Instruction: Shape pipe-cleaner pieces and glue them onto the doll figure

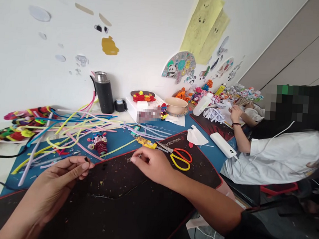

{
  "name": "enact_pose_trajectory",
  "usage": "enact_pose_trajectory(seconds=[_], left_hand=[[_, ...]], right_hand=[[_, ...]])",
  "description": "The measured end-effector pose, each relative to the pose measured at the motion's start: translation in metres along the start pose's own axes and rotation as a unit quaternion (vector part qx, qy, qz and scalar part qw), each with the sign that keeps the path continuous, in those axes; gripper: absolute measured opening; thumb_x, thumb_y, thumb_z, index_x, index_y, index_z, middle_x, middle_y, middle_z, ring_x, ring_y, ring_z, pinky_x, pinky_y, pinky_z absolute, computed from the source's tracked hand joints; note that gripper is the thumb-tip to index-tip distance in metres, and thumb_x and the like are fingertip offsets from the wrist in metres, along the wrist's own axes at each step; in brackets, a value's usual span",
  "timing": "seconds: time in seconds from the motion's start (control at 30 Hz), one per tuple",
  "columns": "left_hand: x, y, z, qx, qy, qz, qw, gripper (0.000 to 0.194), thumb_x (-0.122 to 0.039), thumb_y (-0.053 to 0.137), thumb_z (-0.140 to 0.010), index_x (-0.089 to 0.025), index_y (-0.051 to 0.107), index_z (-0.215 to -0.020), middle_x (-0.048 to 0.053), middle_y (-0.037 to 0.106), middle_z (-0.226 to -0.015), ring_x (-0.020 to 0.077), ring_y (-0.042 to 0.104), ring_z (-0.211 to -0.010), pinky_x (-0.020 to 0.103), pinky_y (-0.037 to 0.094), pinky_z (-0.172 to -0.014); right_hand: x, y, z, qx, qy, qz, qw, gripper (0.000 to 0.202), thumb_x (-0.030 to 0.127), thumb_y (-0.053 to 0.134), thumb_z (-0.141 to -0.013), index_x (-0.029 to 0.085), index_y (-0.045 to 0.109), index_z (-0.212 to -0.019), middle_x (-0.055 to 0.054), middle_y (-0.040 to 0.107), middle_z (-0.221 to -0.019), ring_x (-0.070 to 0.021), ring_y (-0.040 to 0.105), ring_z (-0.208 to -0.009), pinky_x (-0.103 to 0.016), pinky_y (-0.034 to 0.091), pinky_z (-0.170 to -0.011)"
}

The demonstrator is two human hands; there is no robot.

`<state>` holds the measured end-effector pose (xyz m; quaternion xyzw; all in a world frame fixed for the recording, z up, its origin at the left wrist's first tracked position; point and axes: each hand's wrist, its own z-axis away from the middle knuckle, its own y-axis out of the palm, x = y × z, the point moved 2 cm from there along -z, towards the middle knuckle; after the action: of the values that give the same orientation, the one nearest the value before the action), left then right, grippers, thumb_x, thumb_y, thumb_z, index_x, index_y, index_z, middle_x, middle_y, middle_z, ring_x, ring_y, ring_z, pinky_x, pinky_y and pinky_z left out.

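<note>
My left hand (64, 175) is closed in a pinch on a small black piece (86, 159) above the dark desk mat (110, 217). My right hand (156, 166) hovers over the mat with thumb and forefinger curled together; what is between them, if anything, cannot be made out. Just beyond it are scissors (179, 158) with red and yellow handles and a yellow-handled tool (146, 143). A small figure (98, 144) in dark red, made of fuzzy stems, stands past my left hand. A thin black strand (111, 197) lies on the mat.
Colourful pipe cleaners (75, 125) spread across the left side. Behind are a black thermos (104, 92), a white box (134, 112) and a beige bowl (177, 105). A white power bank (222, 145) lies right, near a co-worker in a white shirt (284, 156).
</note>
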<state>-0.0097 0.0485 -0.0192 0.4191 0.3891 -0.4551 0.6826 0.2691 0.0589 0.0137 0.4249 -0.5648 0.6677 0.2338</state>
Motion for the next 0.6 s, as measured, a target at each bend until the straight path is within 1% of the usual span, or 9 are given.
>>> enact_pose_trajectory(seconds=[0.07,0.13,0.23,0.33,0.37,0.43,0.53,0.6], left_hand=[[0.001,0.000,0.000,-0.001,-0.003,0.000,1.000,0.055,-0.053,0.116,-0.032,-0.028,0.087,-0.071,0.000,0.081,-0.074,0.0151,0.066,-0.069,0.019,0.058,-0.061],[0.002,0.000,0.000,-0.004,-0.003,0.002,1.000,0.054,-0.051,0.116,-0.033,-0.027,0.087,-0.072,0.000,0.081,-0.075,0.0163,0.067,-0.071,0.020,0.059,-0.060],[0.003,0.000,0.000,-0.013,-0.005,-0.001,1.000,0.057,-0.050,0.116,-0.030,-0.026,0.087,-0.072,0.001,0.081,-0.076,0.0161,0.066,-0.070,0.019,0.058,-0.059],[0.003,0.003,-0.001,-0.030,-0.015,-0.002,0.999,0.065,-0.049,0.116,-0.019,-0.023,0.086,-0.070,0.002,0.080,-0.074,0.0150,0.066,-0.069,0.017,0.057,-0.058],[0.003,0.004,-0.001,-0.035,-0.019,0.001,0.999,0.067,-0.049,0.116,-0.017,-0.022,0.085,-0.070,0.002,0.079,-0.073,0.0148,0.066,-0.069,0.017,0.057,-0.058],[0.002,0.007,0.000,-0.042,-0.024,0.004,0.999,0.069,-0.048,0.115,-0.014,-0.021,0.085,-0.070,0.002,0.079,-0.073,0.0143,0.066,-0.068,0.016,0.057,-0.057],[0.000,0.010,0.003,-0.047,-0.027,0.000,0.999,0.071,-0.047,0.115,-0.010,-0.021,0.085,-0.069,0.001,0.078,-0.072,0.0137,0.065,-0.066,0.016,0.056,-0.056],[-0.001,0.010,0.004,-0.048,-0.024,-0.004,0.999,0.072,-0.048,0.115,-0.010,-0.021,0.084,-0.068,0.001,0.078,-0.072,0.0138,0.065,-0.066,0.016,0.055,-0.056]], right_hand=[[-0.014,-0.014,-0.001,-0.017,0.025,0.062,0.998,0.026,0.049,0.079,-0.103,0.023,0.082,-0.110,0.002,0.069,-0.075,-0.0164,0.060,-0.069,-0.029,0.038,-0.070],[-0.029,-0.022,-0.001,-0.014,0.041,0.113,0.993,0.036,0.053,0.078,-0.105,0.023,0.082,-0.123,0.001,0.070,-0.075,-0.0182,0.063,-0.072,-0.030,0.036,-0.071],[-0.051,-0.019,0.001,0.017,0.047,0.179,0.983,0.046,0.057,0.079,-0.103,0.025,0.079,-0.136,0.000,0.074,-0.080,-0.0206,0.067,-0.076,-0.031,0.035,-0.070],[-0.064,-0.009,0.002,0.010,0.038,0.223,0.974,0.056,0.061,0.082,-0.100,0.030,0.075,-0.146,0.000,0.076,-0.082,-0.0236,0.071,-0.083,-0.030,0.036,-0.071],[-0.066,-0.006,0.001,0.002,0.033,0.233,0.972,0.057,0.061,0.083,-0.099,0.030,0.074,-0.146,0.000,0.077,-0.083,-0.0243,0.072,-0.084,-0.030,0.036,-0.072],[-0.067,-0.001,0.001,-0.012,0.026,0.241,0.970,0.051,0.057,0.082,-0.099,0.028,0.075,-0.142,0.000,0.076,-0.082,-0.0243,0.072,-0.083,-0.031,0.037,-0.072],[-0.065,0.000,0.000,-0.028,0.025,0.227,0.973,0.035,0.048,0.080,-0.100,0.026,0.078,-0.127,0.002,0.072,-0.076,-0.0218,0.069,-0.077,-0.031,0.037,-0.071],[-0.065,-0.001,0.000,-0.043,0.026,0.193,0.980,0.028,0.044,0.079,-0.098,0.025,0.078,-0.119,0.003,0.068,-0.073,-0.0196,0.065,-0.072,-0.030,0.038,-0.071]])
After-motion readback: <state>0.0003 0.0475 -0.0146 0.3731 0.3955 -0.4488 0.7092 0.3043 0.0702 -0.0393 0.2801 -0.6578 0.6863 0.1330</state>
